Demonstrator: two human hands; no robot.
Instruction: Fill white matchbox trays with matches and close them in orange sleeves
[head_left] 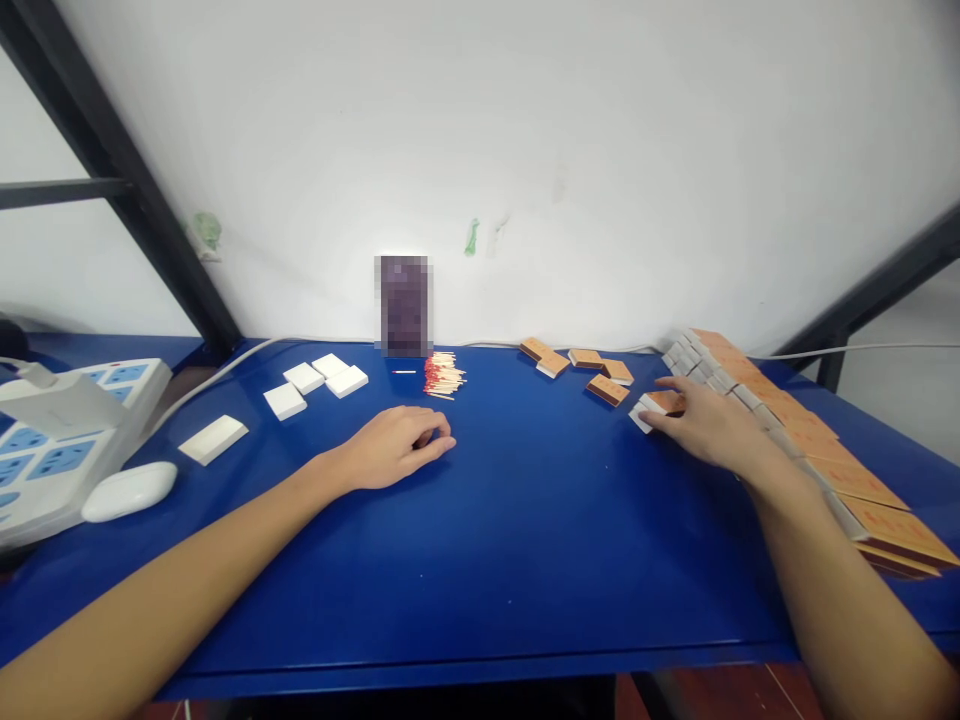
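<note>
On the left, a careless sweep of the left hand [397, 445] is risking scattering the matches [443, 375] toward the white trays [315, 382]. On the right, the forearm is lying along the row of boxes [795, 435] and is likely to topple it if it shifts. The left hand is resting on the bench [525, 560], fingers curled together and apparently empty, with the matches near at its 1 o'clock. The right hand [709, 425] is closing on a matchbox [651, 406] at its 10 o'clock, with the loose boxes [585, 365] beyond.
</note>
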